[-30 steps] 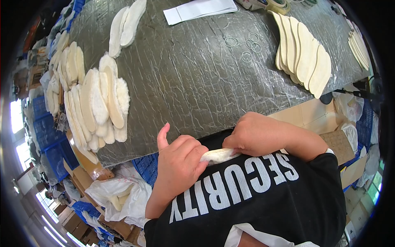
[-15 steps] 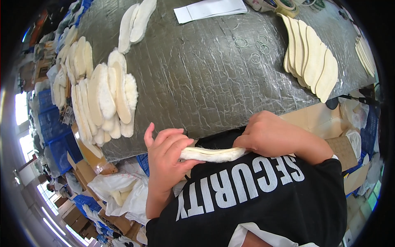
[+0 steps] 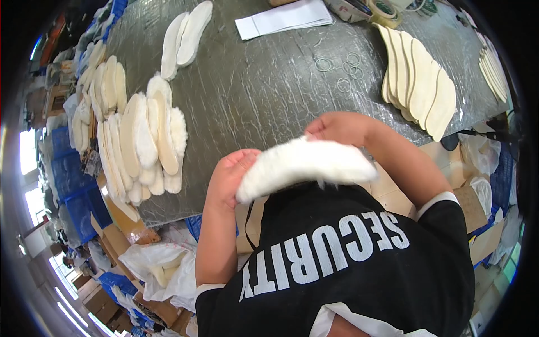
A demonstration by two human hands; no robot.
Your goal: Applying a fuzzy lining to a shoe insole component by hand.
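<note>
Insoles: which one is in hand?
The fluffy white insole, gripped by left hand and right hand; the left pile and right fan lie untouched on the table.

Left hand (image 3: 231,175) curled; right hand (image 3: 340,128) farther forward, palm-down.

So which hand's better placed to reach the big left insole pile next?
Left, probably: the left hand holds the fleecy insole by its left end, nearer the insole pile; the right hand, at the upper edge, is farther.
</note>
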